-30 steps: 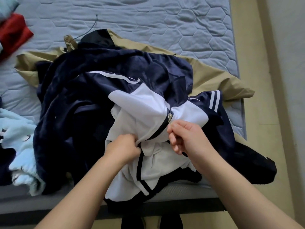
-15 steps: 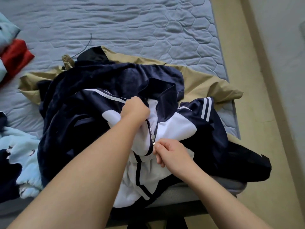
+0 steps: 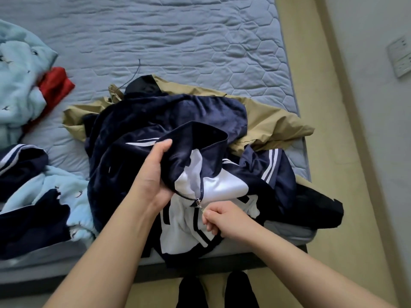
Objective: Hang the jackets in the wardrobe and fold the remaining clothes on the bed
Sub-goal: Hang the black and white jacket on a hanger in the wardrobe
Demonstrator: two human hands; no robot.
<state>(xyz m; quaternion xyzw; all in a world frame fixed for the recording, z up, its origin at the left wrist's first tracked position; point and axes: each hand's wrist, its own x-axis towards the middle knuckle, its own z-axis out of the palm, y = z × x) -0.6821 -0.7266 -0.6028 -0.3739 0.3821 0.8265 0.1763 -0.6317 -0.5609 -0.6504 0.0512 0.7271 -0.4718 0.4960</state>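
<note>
While the right hand (image 3: pixel 224 218) pinches the zipper pull (image 3: pixel 198 202) between thumb and curled fingers, near 6 o'clock of the clothes heap, the left hand (image 3: pixel 155 174) clamps the navy collar side of the navy-and-white jacket (image 3: pixel 222 187), thumb laid on top of the cloth and the other fingers hidden beneath it. Head view: a second ago both hands were bunched low on the white panels. Half a second ago the left had reached up toward the collar (image 3: pixel 200 134). It now holds that edge up at about 10 o'clock from the slider, which sits lower on the track, with the teeth above it parted. This reads as unzipping: the jacket front is being opened, probably so that it can go on a hanger. No hanger or wardrobe is in view, so the hanging step is not yet begun. The jacket lies on top of a dark navy garment (image 3: pixel 178 112) and a khaki garment (image 3: pixel 266 116) at the near edge of the bed (image 3: pixel 178 41). Light-blue clothes (image 3: pixel 17 74) and a red item (image 3: pixel 56 85) wait unfolded at 9 to 10 o'clock.
</note>
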